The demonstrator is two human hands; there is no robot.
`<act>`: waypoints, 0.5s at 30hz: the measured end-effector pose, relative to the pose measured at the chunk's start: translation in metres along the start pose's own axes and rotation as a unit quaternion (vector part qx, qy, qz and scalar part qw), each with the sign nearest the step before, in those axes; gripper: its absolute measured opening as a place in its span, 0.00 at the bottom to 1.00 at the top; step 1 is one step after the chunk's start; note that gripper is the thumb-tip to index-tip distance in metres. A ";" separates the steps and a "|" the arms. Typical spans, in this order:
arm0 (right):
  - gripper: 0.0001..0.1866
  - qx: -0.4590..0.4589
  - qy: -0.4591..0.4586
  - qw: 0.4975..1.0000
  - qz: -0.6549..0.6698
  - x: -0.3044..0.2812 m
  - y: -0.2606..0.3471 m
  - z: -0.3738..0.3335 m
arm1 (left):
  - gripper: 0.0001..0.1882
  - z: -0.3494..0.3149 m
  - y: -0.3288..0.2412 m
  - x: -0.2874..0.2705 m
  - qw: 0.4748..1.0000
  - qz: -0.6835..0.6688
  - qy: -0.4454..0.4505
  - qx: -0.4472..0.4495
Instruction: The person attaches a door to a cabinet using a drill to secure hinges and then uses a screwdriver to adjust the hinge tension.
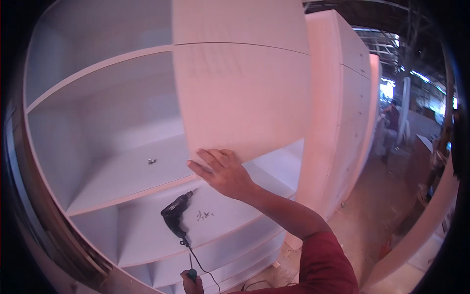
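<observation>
My right hand (224, 172) reaches up to the lower left corner of a pale cabinet door (245, 98). Its fingers are stretched out and rest against the door's surface near the bottom edge. Low in the view, my left hand (190, 284) is closed round the dark green handle of a screwdriver (192, 274), whose thin shaft points upward. A black corded power drill (175, 215) lies on the shelf (147, 245) between my hands. Beside the drill is a scatter of small screws (204, 215). Another little cluster of metal hardware (152, 161) sits on the shelf above.
The open white cabinet (54, 147) fills the left, with several shelves. A second door panel (240, 19) hangs above. More tall cabinets (352, 108) line the right. The drill's cord (208, 271) trails downward. A person (391, 116) is far off in the workshop.
</observation>
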State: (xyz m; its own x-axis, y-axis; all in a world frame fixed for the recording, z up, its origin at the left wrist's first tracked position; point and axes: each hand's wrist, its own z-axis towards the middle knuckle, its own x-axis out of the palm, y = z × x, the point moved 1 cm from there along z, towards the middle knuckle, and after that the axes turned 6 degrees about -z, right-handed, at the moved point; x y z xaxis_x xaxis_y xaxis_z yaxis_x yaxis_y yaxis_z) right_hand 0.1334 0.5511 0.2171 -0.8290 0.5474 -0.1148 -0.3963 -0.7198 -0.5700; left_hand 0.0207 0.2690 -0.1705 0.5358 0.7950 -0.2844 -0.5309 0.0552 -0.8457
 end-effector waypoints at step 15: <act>0.32 -0.012 0.070 0.997 0.022 -0.009 -0.008 -0.006 | 0.24 -0.087 -0.066 0.077 0.995 0.003 0.005 -0.102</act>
State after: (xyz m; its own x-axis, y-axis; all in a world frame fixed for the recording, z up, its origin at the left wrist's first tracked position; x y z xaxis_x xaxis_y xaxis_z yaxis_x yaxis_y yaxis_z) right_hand 0.1463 0.5547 0.2178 -0.7821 0.5702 -0.2513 -0.3490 -0.7349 -0.5814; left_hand 0.1541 0.2735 -0.1760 0.5396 0.7888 -0.2942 -0.3901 -0.0754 -0.9177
